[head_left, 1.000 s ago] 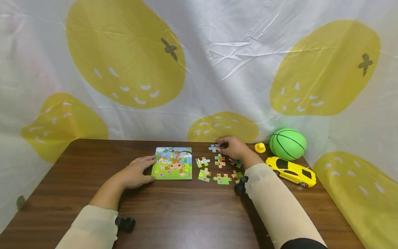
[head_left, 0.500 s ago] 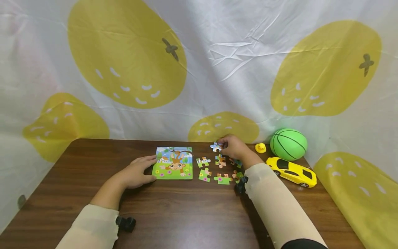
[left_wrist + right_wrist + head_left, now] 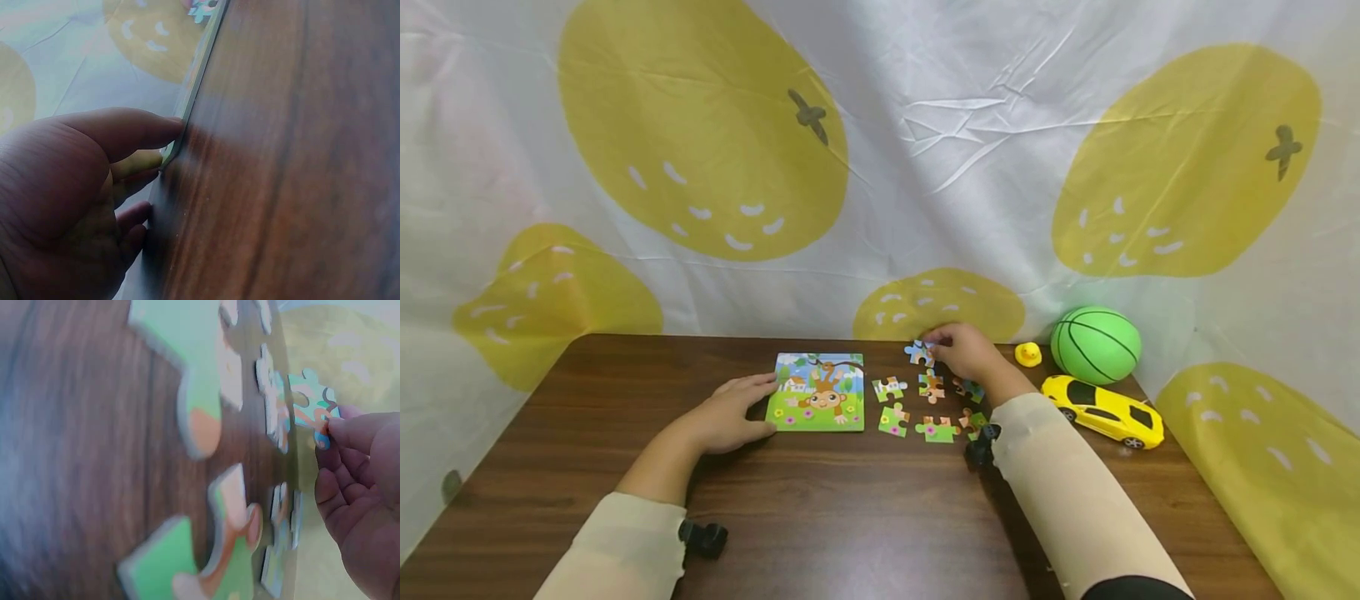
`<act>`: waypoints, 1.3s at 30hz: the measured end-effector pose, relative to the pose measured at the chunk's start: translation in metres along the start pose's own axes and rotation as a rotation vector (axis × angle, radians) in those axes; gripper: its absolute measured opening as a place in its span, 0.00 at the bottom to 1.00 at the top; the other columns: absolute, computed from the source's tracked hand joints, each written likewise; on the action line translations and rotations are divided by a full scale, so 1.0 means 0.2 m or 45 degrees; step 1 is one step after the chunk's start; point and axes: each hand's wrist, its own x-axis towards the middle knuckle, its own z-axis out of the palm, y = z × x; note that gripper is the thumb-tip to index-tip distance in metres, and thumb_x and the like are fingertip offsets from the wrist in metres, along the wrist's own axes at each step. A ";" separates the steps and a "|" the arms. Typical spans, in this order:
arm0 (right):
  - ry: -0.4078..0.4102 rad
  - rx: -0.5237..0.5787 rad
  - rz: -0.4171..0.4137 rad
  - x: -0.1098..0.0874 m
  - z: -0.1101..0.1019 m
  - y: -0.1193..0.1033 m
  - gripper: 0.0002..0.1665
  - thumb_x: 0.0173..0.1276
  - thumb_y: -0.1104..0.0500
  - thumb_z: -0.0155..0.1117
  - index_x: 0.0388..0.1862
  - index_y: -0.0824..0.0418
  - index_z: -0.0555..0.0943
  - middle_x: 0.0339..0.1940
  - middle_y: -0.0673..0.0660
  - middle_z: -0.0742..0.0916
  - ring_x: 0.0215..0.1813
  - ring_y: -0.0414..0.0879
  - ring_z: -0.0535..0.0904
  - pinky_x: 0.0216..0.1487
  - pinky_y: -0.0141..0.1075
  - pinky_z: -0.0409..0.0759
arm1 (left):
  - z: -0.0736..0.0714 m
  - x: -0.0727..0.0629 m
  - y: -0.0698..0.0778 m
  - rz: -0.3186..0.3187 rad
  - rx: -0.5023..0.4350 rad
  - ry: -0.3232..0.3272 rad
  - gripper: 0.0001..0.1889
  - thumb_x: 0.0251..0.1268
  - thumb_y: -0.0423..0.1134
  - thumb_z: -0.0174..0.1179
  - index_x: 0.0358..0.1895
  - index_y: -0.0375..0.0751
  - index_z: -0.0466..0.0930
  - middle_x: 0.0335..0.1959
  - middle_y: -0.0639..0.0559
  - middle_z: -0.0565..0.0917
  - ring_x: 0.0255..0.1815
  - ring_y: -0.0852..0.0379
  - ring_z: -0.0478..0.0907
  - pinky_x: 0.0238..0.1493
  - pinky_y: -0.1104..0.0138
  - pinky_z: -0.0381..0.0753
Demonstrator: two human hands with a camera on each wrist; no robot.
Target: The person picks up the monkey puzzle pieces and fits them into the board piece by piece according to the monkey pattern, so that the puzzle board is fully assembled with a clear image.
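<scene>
A square monkey picture board (image 3: 820, 418) lies flat on the table. My left hand (image 3: 727, 414) rests at its left edge, fingers loosely straight; the thumb touches the board's edge in the left wrist view. Between thumb and fingers my right hand (image 3: 964, 353) pinches a blue jigsaw piece (image 3: 307, 403), raised off the table in the right wrist view. Nearer me lie several loose pieces: a house piece (image 3: 889, 389), a monkey-face piece (image 3: 931, 387), a flower piece (image 3: 893, 421), a bottom-edge piece (image 3: 937, 430) and a corner piece (image 3: 972, 421). Another piece (image 3: 969, 390) is partly hidden by the right wrist.
Right of the right arm stand a small yellow rubber duck (image 3: 1027, 355), a green ball (image 3: 1096, 344) and a yellow toy car (image 3: 1103, 412). The brown table (image 3: 842, 517) ends at a white curtain (image 3: 955, 208) printed with yellow fruit.
The pinched jigsaw piece shifts and tilts slightly in the right fingers near the far table edge. My left hand and the board stay where they were.
</scene>
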 end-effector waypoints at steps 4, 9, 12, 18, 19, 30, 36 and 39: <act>0.016 0.044 -0.052 0.00 0.01 -0.06 0.18 0.82 0.53 0.63 0.65 0.54 0.87 0.59 0.58 0.91 0.57 0.53 0.87 0.57 0.48 0.86 | -0.01 -0.01 0.00 0.004 -0.001 0.000 0.40 0.73 0.49 0.66 0.83 0.37 0.64 0.87 0.39 0.61 0.86 0.26 0.52 0.82 0.29 0.55; -0.001 0.128 -0.107 0.01 0.06 -0.18 0.17 0.81 0.53 0.65 0.64 0.53 0.88 0.56 0.56 0.92 0.50 0.49 0.86 0.47 0.40 0.84 | -0.01 0.00 0.00 0.011 0.008 0.008 0.40 0.74 0.49 0.66 0.83 0.37 0.64 0.87 0.39 0.61 0.86 0.26 0.53 0.83 0.30 0.55; -0.021 0.198 -0.138 0.02 0.11 -0.26 0.17 0.80 0.53 0.66 0.62 0.53 0.89 0.53 0.55 0.92 0.49 0.48 0.86 0.47 0.39 0.85 | -0.01 0.00 0.00 0.015 0.009 0.009 0.40 0.74 0.49 0.66 0.83 0.36 0.64 0.87 0.39 0.61 0.86 0.26 0.53 0.83 0.30 0.55; -0.084 0.280 -0.184 0.05 0.21 -0.40 0.17 0.80 0.55 0.66 0.64 0.54 0.88 0.54 0.55 0.93 0.51 0.46 0.88 0.47 0.38 0.86 | -0.01 0.00 0.01 0.014 0.002 0.010 0.40 0.73 0.48 0.66 0.83 0.36 0.65 0.87 0.38 0.62 0.86 0.26 0.53 0.83 0.30 0.56; -0.094 0.291 -0.189 0.05 0.23 -0.42 0.17 0.80 0.55 0.66 0.64 0.54 0.88 0.53 0.55 0.93 0.49 0.47 0.88 0.44 0.37 0.85 | -0.01 0.00 0.01 0.014 0.002 0.011 0.40 0.73 0.48 0.66 0.82 0.36 0.65 0.87 0.38 0.62 0.86 0.26 0.53 0.83 0.30 0.56; -0.207 0.339 -0.197 0.12 0.38 -0.57 0.16 0.80 0.57 0.66 0.62 0.55 0.89 0.47 0.53 0.94 0.45 0.42 0.90 0.48 0.37 0.87 | -0.01 0.00 0.00 -0.001 -0.008 0.005 0.40 0.73 0.48 0.67 0.83 0.36 0.65 0.87 0.39 0.61 0.86 0.27 0.53 0.83 0.30 0.55; -0.222 0.294 -0.172 0.14 0.42 -0.60 0.16 0.80 0.57 0.66 0.62 0.56 0.88 0.46 0.53 0.94 0.43 0.42 0.91 0.49 0.39 0.90 | 0.00 0.00 0.00 0.001 -0.012 0.004 0.41 0.72 0.49 0.67 0.83 0.36 0.65 0.87 0.39 0.61 0.86 0.27 0.53 0.83 0.31 0.56; -0.218 0.259 -0.167 0.15 0.44 -0.61 0.16 0.79 0.59 0.67 0.62 0.56 0.88 0.47 0.54 0.94 0.43 0.44 0.91 0.49 0.40 0.90 | 0.00 0.00 0.00 0.000 -0.012 0.002 0.41 0.72 0.49 0.67 0.83 0.36 0.65 0.87 0.39 0.61 0.86 0.27 0.53 0.83 0.31 0.56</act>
